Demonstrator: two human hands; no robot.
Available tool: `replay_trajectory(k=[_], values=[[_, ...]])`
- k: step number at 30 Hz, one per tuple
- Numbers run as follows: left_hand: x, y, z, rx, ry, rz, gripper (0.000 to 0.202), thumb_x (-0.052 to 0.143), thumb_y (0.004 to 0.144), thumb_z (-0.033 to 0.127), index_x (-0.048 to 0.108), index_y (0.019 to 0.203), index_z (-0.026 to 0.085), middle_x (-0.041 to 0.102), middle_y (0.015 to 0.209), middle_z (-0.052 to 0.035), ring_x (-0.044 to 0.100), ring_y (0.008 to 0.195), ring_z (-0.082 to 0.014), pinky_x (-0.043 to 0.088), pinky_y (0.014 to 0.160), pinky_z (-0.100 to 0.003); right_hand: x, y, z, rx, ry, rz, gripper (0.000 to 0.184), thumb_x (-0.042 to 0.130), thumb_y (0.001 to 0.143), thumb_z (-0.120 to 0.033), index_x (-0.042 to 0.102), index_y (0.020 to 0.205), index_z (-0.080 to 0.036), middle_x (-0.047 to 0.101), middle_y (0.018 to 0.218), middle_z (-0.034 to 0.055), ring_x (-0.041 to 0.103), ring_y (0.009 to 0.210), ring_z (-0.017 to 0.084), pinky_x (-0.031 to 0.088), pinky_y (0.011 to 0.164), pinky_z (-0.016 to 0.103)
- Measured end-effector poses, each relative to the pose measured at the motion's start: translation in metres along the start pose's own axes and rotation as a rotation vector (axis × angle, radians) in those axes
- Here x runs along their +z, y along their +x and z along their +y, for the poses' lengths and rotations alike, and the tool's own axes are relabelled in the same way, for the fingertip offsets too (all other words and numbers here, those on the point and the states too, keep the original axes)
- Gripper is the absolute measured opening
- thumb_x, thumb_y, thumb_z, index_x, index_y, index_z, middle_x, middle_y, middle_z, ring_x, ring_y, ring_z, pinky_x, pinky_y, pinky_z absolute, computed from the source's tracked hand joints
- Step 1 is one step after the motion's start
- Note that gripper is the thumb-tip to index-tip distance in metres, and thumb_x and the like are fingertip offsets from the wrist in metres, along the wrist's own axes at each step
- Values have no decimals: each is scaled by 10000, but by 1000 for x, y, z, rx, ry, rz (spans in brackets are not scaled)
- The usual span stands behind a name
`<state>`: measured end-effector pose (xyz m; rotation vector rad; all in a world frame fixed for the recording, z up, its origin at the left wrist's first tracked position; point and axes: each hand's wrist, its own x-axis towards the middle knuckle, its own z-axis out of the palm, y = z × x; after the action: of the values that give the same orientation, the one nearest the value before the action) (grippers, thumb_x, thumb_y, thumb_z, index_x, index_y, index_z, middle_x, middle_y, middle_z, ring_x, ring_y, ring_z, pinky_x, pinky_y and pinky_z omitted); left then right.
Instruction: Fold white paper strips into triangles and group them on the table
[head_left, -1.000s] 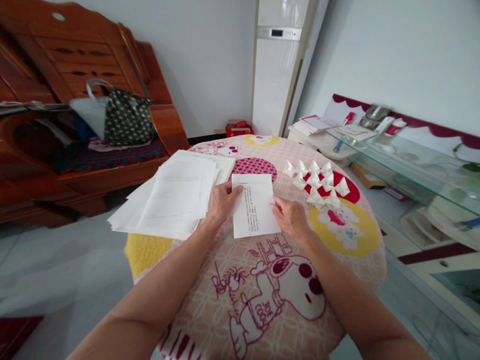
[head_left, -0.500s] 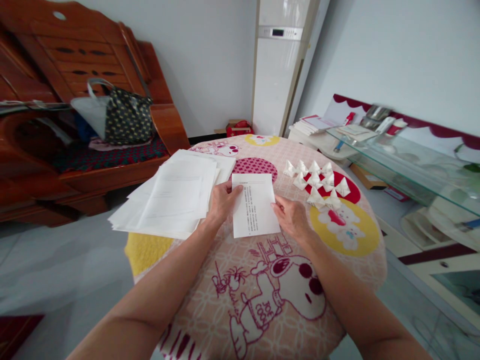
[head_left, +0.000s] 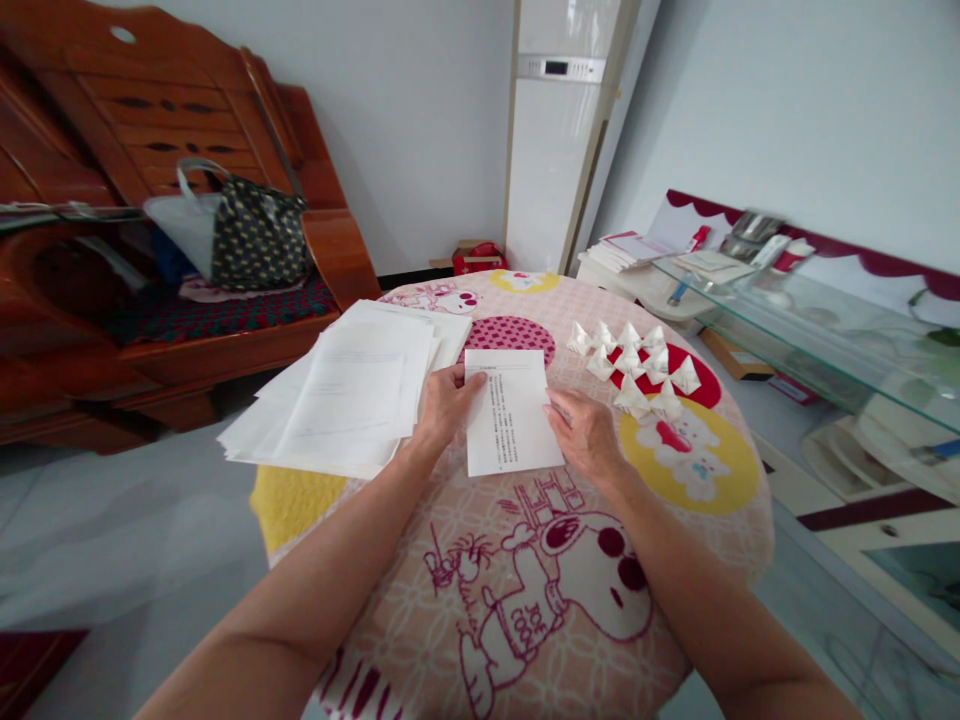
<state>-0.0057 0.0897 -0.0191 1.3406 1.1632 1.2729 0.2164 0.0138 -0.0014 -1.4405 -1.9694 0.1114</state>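
Note:
A folded sheet of printed paper lies before me on the patterned tablecloth, its rows of text turned sideways. My left hand grips its left edge, thumb on top and the other fingers partly hidden. At the right edge, my right hand has its fingers curled and closed on the paper's side; the fingertips are partly hidden. To the left spreads a loose stack of white sheets. Several small folded paper shapes with pointed tops stand in rows beyond my right hand.
The round table's cloth carries cartoon dogs and bears. A wooden bench with a dotted bag stands to the left. On the right is a glass-topped cabinet bearing papers and cups. A tall white appliance stands behind.
My right hand has shifted very slightly along the paper's right edge, with its fingers a little more curled. The left hand and the other things look the same.

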Motion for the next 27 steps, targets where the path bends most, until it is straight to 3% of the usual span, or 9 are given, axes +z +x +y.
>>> replay_trajectory(k=[15, 27], values=[[2, -3, 6, -4, -34, -2, 388, 746, 750, 439, 772, 938, 101, 775, 879, -113, 680, 684, -195, 520, 562, -262, 2, -1, -5, 81, -146, -98, 189, 555, 989, -246, 713, 1066, -178, 760, 997, 126, 680, 872, 236, 465, 758, 311], [1, -2, 5, -5, -11, 5, 403, 773, 742, 463, 767, 930, 107, 763, 827, -103, 696, 708, -222, 517, 565, -278, -2, 1, -6, 109, -182, -133, 213, 549, 997, -250, 722, 1072, -151, 770, 966, 127, 683, 832, 233, 444, 725, 309]])
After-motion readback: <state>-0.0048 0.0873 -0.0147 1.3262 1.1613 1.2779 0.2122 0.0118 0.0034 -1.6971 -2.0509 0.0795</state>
